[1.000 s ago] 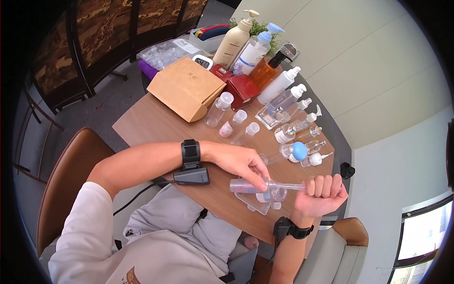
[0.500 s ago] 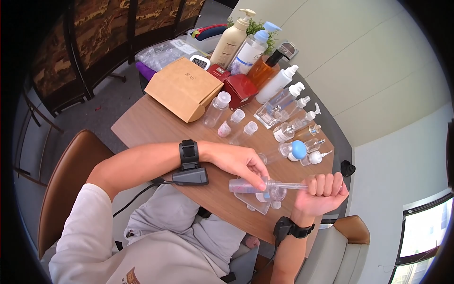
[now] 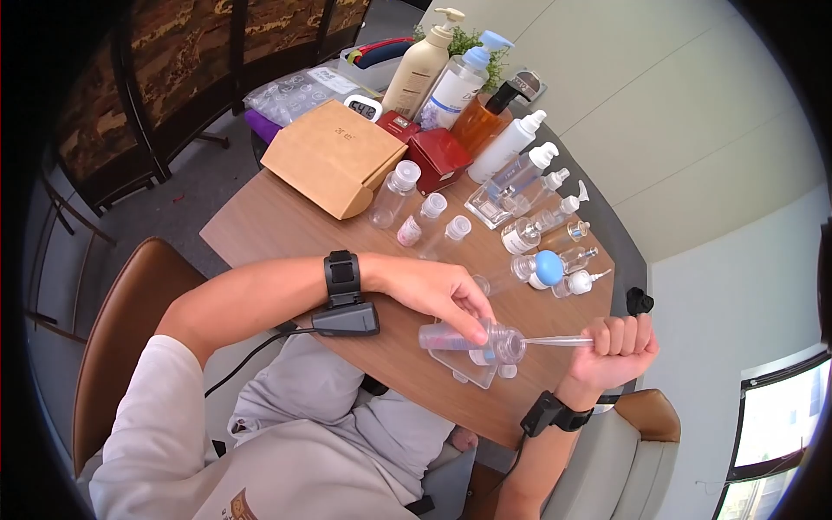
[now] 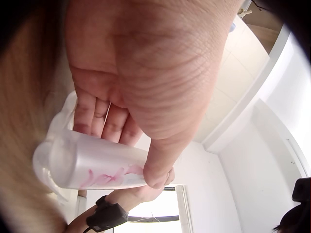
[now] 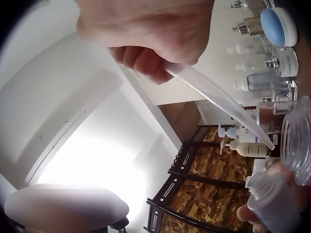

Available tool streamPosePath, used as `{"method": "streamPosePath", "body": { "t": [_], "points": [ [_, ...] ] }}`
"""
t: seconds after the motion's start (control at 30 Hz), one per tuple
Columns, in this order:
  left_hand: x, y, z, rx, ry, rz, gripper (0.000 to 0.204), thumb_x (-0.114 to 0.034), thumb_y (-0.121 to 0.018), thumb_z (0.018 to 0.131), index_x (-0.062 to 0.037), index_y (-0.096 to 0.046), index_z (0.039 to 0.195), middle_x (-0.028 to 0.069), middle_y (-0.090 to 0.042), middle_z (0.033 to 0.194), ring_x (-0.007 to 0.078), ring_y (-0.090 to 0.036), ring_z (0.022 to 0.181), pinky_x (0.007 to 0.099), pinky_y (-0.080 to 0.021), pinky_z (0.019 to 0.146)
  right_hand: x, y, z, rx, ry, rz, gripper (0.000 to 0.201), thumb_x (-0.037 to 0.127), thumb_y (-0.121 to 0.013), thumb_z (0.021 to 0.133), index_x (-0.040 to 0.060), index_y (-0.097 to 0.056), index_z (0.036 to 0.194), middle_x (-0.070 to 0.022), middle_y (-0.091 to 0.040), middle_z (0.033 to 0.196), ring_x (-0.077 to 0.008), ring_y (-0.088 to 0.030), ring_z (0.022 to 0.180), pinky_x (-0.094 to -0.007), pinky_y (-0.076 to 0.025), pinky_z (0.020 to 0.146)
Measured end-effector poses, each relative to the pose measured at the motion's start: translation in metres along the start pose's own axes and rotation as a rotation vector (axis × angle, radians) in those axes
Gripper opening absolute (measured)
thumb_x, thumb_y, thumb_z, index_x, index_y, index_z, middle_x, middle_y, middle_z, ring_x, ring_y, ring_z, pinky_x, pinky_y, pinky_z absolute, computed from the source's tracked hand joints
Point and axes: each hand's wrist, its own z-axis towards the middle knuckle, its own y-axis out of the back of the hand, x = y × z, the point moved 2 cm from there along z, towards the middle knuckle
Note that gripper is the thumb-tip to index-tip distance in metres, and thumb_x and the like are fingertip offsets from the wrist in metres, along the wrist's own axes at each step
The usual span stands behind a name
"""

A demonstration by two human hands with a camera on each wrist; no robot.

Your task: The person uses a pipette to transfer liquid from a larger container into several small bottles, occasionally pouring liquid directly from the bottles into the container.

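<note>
My left hand (image 3: 433,290) holds a small translucent bottle (image 4: 109,162) with a pink flower print between thumb and fingers, tilted on its side in the head view. Its threaded, uncapped mouth shows in the right wrist view. Curled fingers of my right hand (image 3: 622,351) grip a clear plastic dropper pipette (image 5: 218,99). The pipette's tip points at the bottles and is out of the printed bottle's mouth. Beside that bottle stands a wide-mouthed clear bottle (image 5: 297,145), overlapping the pipette's tip in the head view. A clear tray (image 3: 468,371) lies below the left hand.
Three clear bottles, one of them tall (image 3: 394,198), stand beyond the left forearm. A cardboard box (image 3: 334,156) and a red box (image 3: 438,160) sit behind them. Several pump and spray bottles line the table's far right side, near a blue-capped bottle (image 3: 546,269).
My right hand has moved right, drawing the pipette out of the printed bottle's neck. The left hand and its bottle have stayed almost in place.
</note>
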Motion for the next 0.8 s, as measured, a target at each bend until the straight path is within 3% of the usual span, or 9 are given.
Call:
{"method": "streamPosePath", "body": {
  "t": [0.17, 0.8],
  "points": [
    [-0.001, 0.000, 0.001, 0.007, 0.008, 0.001, 0.041, -0.026, -0.071, 0.093, 0.0002, -0.064, 0.124, 0.0018, -0.070, 0.097, 0.0055, -0.060, 0.086, 0.0235, -0.049, 0.077, -0.008, 0.004, 0.000, 0.034, -0.118, -0.163, 0.036, 0.025, -0.035, 0.095, 0.0152, -0.027, 0.062, 0.0046, -0.025, 0.049, -0.0084, -0.013, 0.043, -0.0261, -0.011, 0.039],
    [0.001, 0.001, 0.000, -0.008, -0.022, 0.029, 0.040, -0.027, -0.071, 0.093, -0.0008, -0.065, 0.123, 0.0022, -0.070, 0.096, 0.0057, -0.060, 0.085, 0.0237, -0.048, 0.075, -0.042, 0.009, -0.010, 0.111, -0.376, -0.349, 0.046, 0.042, -0.040, 0.094, 0.0146, -0.028, 0.060, 0.0055, -0.026, 0.047, -0.0093, -0.018, 0.041, -0.0280, -0.014, 0.040]
  ]
}}
